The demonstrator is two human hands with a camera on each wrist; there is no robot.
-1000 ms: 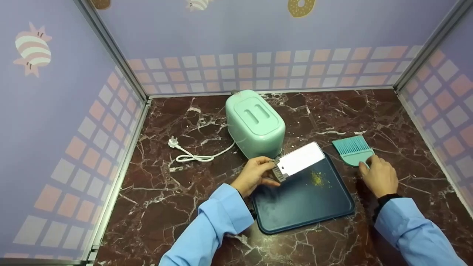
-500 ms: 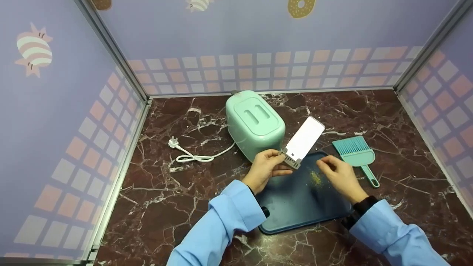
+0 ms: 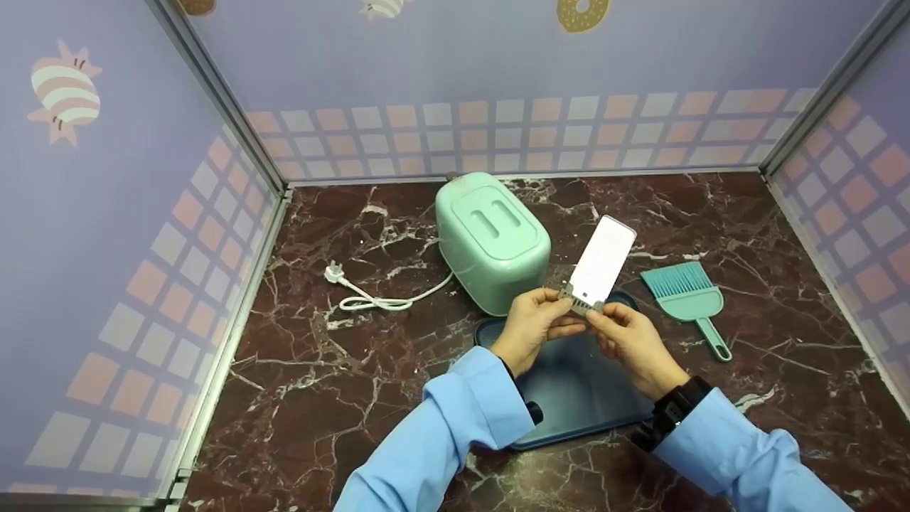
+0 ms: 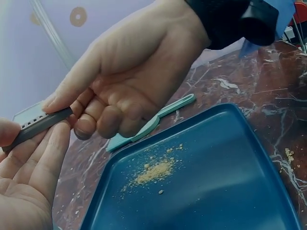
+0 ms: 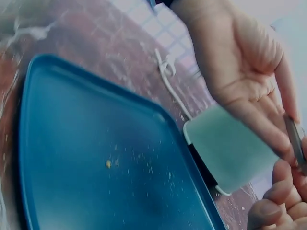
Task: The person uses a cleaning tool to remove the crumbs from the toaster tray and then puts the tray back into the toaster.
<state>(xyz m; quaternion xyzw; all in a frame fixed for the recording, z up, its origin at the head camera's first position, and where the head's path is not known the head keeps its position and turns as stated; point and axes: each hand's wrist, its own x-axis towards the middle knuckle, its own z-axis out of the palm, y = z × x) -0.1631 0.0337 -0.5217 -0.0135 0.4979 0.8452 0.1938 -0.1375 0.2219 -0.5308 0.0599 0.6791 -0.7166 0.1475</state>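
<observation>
A flat, pale crumb tray point(image 3: 603, 257) with a grey slotted end tilts up over the table. My left hand point(image 3: 530, 323) pinches that slotted end between thumb and fingers from the left. From the right, my right hand point(image 3: 636, 348) pinches the other corner. Both hands are above a dark blue tray point(image 3: 576, 398). In the left wrist view, yellowish crumbs point(image 4: 154, 171) lie in a small heap on it; my right hand hides them in the head view. A mint-green toaster point(image 3: 494, 235) stands just behind my left hand.
Right of the blue tray lies a mint-green brush point(image 3: 688, 302), bristles pointing away from me. The toaster's white cord point(image 3: 377, 304) loops to the left with its plug. Patterned panels point(image 3: 540, 135) enclose the marble-look table at the back and sides.
My right hand has left the brush handle, crossed to the left and taken hold of the crumb tray's slotted end. My left hand has moved right, and the tray has swung more upright.
</observation>
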